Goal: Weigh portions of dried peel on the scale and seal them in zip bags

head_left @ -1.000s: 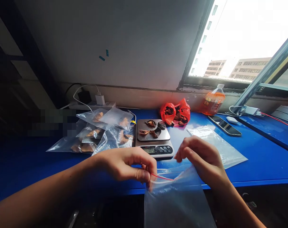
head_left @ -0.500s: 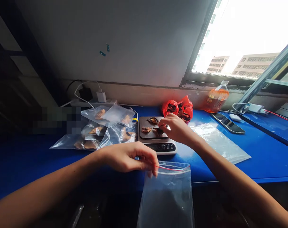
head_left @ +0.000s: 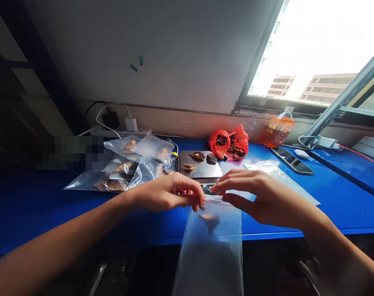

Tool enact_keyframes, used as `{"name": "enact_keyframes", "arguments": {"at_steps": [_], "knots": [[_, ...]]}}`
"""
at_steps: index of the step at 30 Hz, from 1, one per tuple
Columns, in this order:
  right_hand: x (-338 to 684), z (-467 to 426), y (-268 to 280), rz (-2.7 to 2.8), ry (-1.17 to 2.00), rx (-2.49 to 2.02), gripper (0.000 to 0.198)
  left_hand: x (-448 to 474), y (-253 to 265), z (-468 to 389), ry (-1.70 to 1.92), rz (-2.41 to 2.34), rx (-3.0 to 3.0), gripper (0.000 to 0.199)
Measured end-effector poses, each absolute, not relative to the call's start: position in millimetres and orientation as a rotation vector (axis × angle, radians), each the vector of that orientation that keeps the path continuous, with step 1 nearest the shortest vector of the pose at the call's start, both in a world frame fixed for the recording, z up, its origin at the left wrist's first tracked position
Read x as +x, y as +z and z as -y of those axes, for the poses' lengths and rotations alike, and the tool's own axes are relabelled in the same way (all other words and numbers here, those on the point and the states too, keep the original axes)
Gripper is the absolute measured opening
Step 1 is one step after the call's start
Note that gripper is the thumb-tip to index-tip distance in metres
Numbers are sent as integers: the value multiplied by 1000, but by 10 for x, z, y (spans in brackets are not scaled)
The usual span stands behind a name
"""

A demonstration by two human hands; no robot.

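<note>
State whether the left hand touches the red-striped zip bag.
Touching: the head view shows the left hand gripping the red-striped zip bag at its mouth's left end.

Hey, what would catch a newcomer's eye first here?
Probably the bright red plastic around dark pieces, behind the scale, slightly right. Next, front and centre, the clear zip bag in the left hand, with a blurred brown piece showing near its top. The orange bottle also stands out, below the window at the right.

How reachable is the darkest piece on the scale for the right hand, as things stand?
Probably yes: the right hand seems empty, and nothing appears to block its way to the darkest piece on the scale.
</note>
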State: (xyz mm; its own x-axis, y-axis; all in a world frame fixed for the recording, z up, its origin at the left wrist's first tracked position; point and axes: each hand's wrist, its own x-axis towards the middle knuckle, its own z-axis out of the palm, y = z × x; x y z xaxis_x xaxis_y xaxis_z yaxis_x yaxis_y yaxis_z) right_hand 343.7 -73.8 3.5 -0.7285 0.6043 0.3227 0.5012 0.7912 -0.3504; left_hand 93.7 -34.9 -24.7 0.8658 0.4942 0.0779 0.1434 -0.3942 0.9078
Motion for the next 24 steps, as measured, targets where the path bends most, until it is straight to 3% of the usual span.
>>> {"name": "enact_keyframes", "arguments": {"at_steps": [5,8,15,20,24], "knots": [[3321,61,-175,2234,35,-995,21,943,-244,358,418,-439,1962,16],[3186,-365,-395,2256,-41,-1151,33,942,-239,378,408,-465,1939,13],[3014,-518,-622,2272,138,-1078,17,926,-231,401,404,-508,1944,12],[3067,-515,-658,2143,130,-1113,18,933,-241,400,405,-500,1940,13],[3135,-520,-606,1947,380,-1130,20,934,-213,408,423,-531,1946,12]]}}
